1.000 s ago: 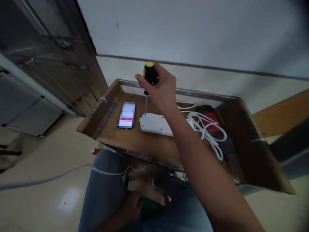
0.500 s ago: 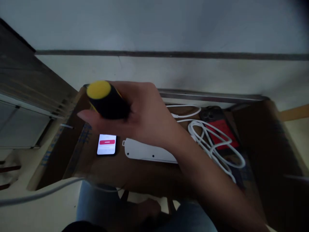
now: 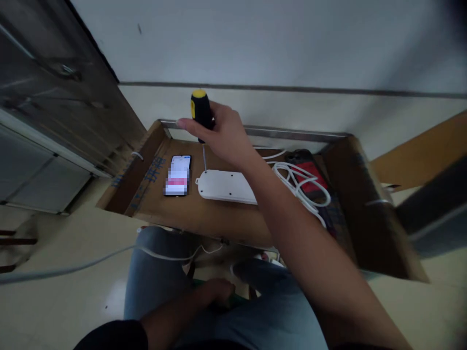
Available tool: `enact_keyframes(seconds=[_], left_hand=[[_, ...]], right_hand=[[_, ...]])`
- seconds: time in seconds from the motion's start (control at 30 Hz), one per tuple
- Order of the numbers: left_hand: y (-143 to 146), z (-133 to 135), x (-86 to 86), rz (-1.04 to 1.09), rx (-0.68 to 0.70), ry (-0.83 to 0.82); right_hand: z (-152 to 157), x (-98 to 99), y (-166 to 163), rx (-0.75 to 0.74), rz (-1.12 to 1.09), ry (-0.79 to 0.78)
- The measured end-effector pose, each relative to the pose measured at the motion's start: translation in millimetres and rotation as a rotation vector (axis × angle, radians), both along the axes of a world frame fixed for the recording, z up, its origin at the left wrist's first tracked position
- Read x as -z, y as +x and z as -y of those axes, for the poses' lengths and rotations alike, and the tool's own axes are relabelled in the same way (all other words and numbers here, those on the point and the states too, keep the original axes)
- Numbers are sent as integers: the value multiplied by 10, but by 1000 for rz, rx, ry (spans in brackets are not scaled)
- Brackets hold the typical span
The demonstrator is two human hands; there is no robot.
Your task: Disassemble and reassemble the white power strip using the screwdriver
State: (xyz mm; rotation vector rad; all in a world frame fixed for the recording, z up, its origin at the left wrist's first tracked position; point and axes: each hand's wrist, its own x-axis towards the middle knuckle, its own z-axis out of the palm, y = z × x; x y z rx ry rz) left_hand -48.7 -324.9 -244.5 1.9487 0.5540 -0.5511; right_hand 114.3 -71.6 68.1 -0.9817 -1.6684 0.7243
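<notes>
My right hand [image 3: 228, 133] is closed around the black and yellow handle of a screwdriver [image 3: 202, 109]. Its thin shaft points down, nearly upright, and the tip meets a screw hole in the upper left end of a white power strip [image 3: 226, 186]. The strip lies with its holed side up on a cardboard surface, its right part hidden by my forearm. Low between my knees, my left hand [image 3: 221, 290] is curled closed by a green thing [image 3: 239, 300]; what that is does not show clearly.
A lit phone [image 3: 177, 175] lies left of the strip. Coiled white cable [image 3: 301, 184] rests over a red and black object [image 3: 310, 175] at right. Cardboard flaps [image 3: 379, 214] rise at both ends. Another cable [image 3: 91, 262] crosses at lower left. A wall stands behind.
My right hand, with the screwdriver, has moved away from the camera, and the tip now shows at the strip's hole. The view has shifted, bringing more of my lap and left hand into sight.
</notes>
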Motion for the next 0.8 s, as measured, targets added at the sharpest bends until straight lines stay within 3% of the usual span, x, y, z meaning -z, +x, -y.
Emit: enact_keyframes(seconds=[0.1, 0.2, 0.37, 0.43, 0.53, 0.57, 0.7, 0.8], left_hand=[[-13, 82, -155, 14, -125, 82], [-384, -30, -548, 137, -255, 136], [-1428, -699, -1422, 329, -557, 286], [-1605, -1018, -1744, 392, -782, 461], [-1324, -1379, -2042, 519, -983, 770], [-1122, -1457, -2069, 583, -942, 878], [-328, -1640, -1908, 641, -826, 1096], [-70, -1722, -1811, 542, -774, 1081]], right_hand=[[22, -35, 1, 12, 49, -23], [41, -61, 42, -50, 55, -7], [-9, 3, 96, -114, 47, 2], [-58, 34, 84, -128, 32, 12], [-107, 28, 59, -137, -9, 36], [-105, 7, 63, -131, -31, 51], [-32, -132, 229, -56, -155, 133], [-16, -172, 544, 29, -272, 149]])
